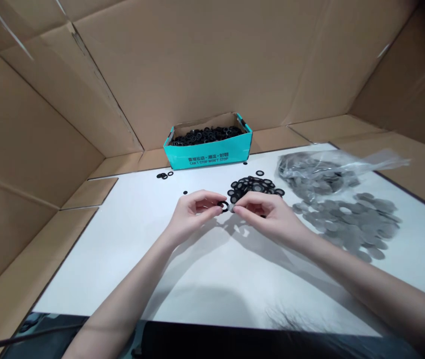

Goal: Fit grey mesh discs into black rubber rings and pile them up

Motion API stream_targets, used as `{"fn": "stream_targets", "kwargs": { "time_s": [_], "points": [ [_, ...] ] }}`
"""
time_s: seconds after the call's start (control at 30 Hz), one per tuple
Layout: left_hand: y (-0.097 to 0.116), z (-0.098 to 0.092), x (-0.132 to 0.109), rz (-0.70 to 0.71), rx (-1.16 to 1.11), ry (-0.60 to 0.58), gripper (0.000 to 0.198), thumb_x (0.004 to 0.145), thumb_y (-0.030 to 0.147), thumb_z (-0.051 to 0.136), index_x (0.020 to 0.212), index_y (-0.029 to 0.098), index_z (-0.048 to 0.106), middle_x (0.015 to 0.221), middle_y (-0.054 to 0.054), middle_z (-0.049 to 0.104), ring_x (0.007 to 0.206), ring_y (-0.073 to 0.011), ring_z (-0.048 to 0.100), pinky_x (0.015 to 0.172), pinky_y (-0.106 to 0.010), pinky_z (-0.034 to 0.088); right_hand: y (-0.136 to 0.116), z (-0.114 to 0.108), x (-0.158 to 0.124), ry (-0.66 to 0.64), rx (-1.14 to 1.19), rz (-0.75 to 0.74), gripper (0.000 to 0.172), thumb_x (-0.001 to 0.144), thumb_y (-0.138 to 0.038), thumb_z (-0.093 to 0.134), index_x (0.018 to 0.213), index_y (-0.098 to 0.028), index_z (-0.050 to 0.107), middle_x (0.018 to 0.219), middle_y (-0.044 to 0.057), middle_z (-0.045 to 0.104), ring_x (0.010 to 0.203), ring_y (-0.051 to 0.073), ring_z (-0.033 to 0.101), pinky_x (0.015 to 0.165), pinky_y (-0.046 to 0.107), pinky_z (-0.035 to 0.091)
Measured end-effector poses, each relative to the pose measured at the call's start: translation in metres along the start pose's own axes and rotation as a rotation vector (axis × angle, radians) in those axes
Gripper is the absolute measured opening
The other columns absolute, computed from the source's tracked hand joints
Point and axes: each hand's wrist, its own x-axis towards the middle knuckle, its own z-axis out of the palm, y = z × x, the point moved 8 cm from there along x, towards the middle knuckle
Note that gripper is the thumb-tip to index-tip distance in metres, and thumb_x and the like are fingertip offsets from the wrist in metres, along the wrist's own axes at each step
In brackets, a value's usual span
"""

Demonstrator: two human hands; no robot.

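Note:
Between the thumb and fingers of my left hand (197,213) is a black ring (225,204), its open middle facing me. My right hand (266,212) pinches a small grey mesh disc (230,206) right beside the ring; whether the two touch I cannot tell. Both hands are raised over the white tabletop (130,239). Just behind my right hand lies a pile of black rings with grey centres (251,185), partly hidden by the fingers. To the right of that hand, loose grey discs (357,224) are spread in a heap.
A turquoise box (208,155) full of black rings stands at the back. A clear plastic bag (320,172) of grey discs lies at the back right. A few black rings (164,175) lie left of the box. Cardboard walls (215,65) enclose the table's back and sides.

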Motion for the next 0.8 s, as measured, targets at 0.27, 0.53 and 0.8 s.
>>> {"fn": "stream_targets", "kwargs": {
  "time_s": [0.27, 0.53, 0.8],
  "points": [
    [0.0, 0.014, -0.005, -0.014, -0.006, -0.076, 0.021, 0.08, 0.023, 0.076, 0.098, 0.015, 0.075, 0.1, -0.01, 0.076, 0.087, -0.0176, 0.073, 0.081, -0.028, 0.061, -0.003, -0.005, -0.01, 0.043, -0.105, -0.083, 0.02, 0.089, -0.029, 0.059, 0.076, -0.018, 0.07, 0.07, 0.003, 0.067, 0.057, 0.012, 0.054, 0.05, 0.024, 0.039],
    [0.002, 0.024, -0.007, -0.02, 0.014, -0.097, 0.02, 0.078, 0.02, 0.077, 0.097, 0.014, 0.075, 0.098, -0.009, 0.077, 0.082, -0.0154, 0.072, 0.077, -0.025, 0.061, -0.004, -0.006, -0.017, 0.043, -0.155, -0.127, 0.017, 0.09, -0.025, 0.058, 0.077, -0.019, 0.068, 0.067, 0.002, 0.065, 0.055, 0.011, 0.051, 0.049, 0.024, 0.037],
    [0.005, 0.027, -0.01, 0.015, -0.028, -0.126, 0.02, 0.078, 0.02, 0.078, 0.098, 0.015, 0.075, 0.096, -0.008, 0.076, 0.081, -0.0137, 0.072, 0.077, -0.023, 0.061, 0.003, -0.003, -0.017, 0.021, -0.019, -0.027, 0.013, 0.09, -0.03, 0.059, 0.087, -0.02, 0.066, 0.074, 0.003, 0.068, 0.061, 0.013, 0.06, 0.051, 0.023, 0.046]
  ]
}}
